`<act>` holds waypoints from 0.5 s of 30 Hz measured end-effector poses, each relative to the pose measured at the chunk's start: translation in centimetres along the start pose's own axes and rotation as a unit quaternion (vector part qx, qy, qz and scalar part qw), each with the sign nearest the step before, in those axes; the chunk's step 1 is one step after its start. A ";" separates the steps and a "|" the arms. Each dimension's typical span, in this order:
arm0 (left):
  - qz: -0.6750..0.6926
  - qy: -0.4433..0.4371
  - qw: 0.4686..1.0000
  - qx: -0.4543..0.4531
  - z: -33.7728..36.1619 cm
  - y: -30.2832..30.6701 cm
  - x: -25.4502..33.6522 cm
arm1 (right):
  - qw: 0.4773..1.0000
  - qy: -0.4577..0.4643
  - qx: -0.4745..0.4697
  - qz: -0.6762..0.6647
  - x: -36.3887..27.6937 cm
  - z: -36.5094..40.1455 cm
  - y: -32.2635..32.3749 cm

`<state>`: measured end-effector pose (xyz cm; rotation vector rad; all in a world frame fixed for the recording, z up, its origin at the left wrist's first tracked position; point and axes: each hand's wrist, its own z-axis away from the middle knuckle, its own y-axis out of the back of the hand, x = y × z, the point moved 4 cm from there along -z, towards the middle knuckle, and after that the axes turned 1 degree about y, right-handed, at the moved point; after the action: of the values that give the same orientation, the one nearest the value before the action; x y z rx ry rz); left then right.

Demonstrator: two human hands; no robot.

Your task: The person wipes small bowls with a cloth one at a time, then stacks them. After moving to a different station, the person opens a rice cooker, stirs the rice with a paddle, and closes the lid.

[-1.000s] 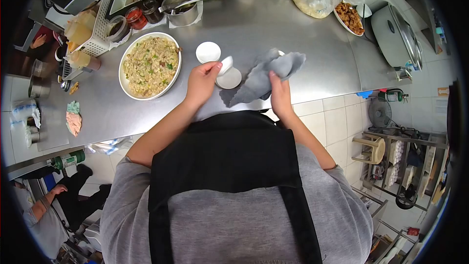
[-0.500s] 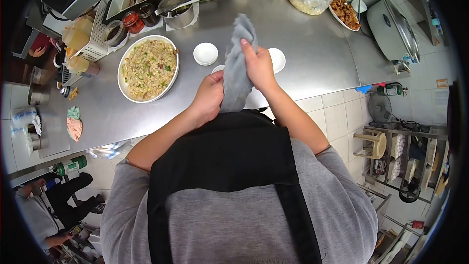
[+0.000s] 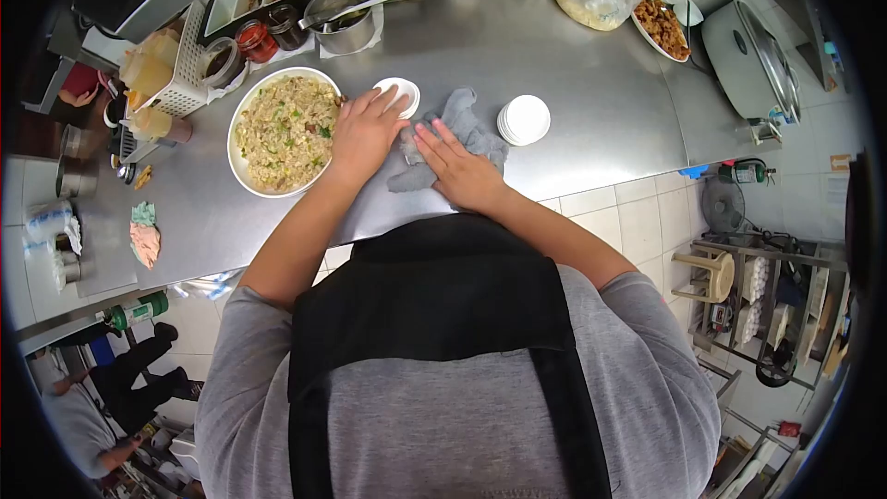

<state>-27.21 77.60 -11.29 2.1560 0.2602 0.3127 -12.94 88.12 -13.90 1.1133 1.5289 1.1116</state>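
Note:
My right hand [image 3: 462, 169] lies with fingers spread on a crumpled grey cloth [image 3: 468, 120] on the steel counter. Beside it, my left hand [image 3: 368, 129] reaches over the edge of a small white bowl [image 3: 398, 92], fingers apart; whether it touches the bowl is unclear. A large white dish of fried rice [image 3: 286, 134] sits just left of my left hand. To the right of the cloth stand stacked small white bowls [image 3: 525, 120].
Sauce jars [image 3: 254, 41], a metal pot with a spoon [image 3: 340, 30] and a white basket [image 3: 189, 60] line the back left. At the back right are a plate of browned food [image 3: 661, 28] and a cooker [image 3: 744, 60]. Another person [image 3: 83, 425] is at lower left.
The cloth, earlier held up between both hands, now lies on the counter under my right hand. My left hand has let go of it and moved left to the small bowl.

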 end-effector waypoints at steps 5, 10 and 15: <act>0.209 0.092 0.973 -0.014 2.8 0.5 1.5 | 0.997 0.019 -0.022 0.070 -0.4 0.3 -0.1; 0.355 0.207 0.908 -0.083 5.8 -2.1 2.2 | 1.000 -0.010 -0.004 -0.021 -0.3 -1.1 0.3; 0.310 0.162 0.929 -0.123 5.9 -1.4 2.1 | 0.989 -0.015 -0.084 -0.120 0.4 -2.7 0.6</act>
<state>-23.42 74.53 -15.43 1.8791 -0.2799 1.0109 -15.55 88.25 -12.89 0.8050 1.4736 1.0323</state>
